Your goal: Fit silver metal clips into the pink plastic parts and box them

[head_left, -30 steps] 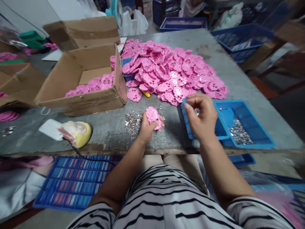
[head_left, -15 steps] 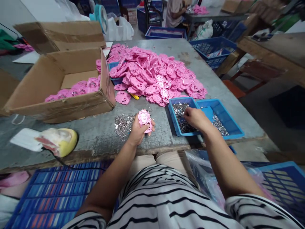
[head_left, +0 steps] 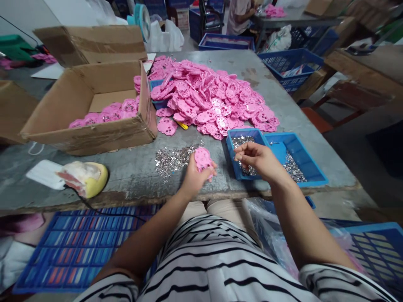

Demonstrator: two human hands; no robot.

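Note:
My left hand (head_left: 192, 179) is closed around a pink flat plastic piece (head_left: 202, 157) with a scalloped edge and small holes, held above the table's front part. Over a blue tray (head_left: 231, 161) of small shiny metal parts (head_left: 244, 140), my right hand (head_left: 262, 161) has thumb and fingertips pinched together. Whatever lies between those fingertips is too small to make out. Loose metal parts (head_left: 171, 161) are scattered on the table just left of my left hand. A second blue tray (head_left: 315, 172), also with metal bits, adjoins the first.
A large heap of pink pieces (head_left: 201, 94) covers the table's middle. At left stands an open cardboard box (head_left: 85, 136) with more pieces inside. A yellow, partly wrapped object (head_left: 96, 180) with a cable lies near the front edge. Another person (head_left: 239, 16) sits at a far table.
My right hand has lifted out of the metal parts in the tray, fingers pinched. My left hand has moved a little right with the pink piece, now tilted differently. The whole view has shifted slightly.

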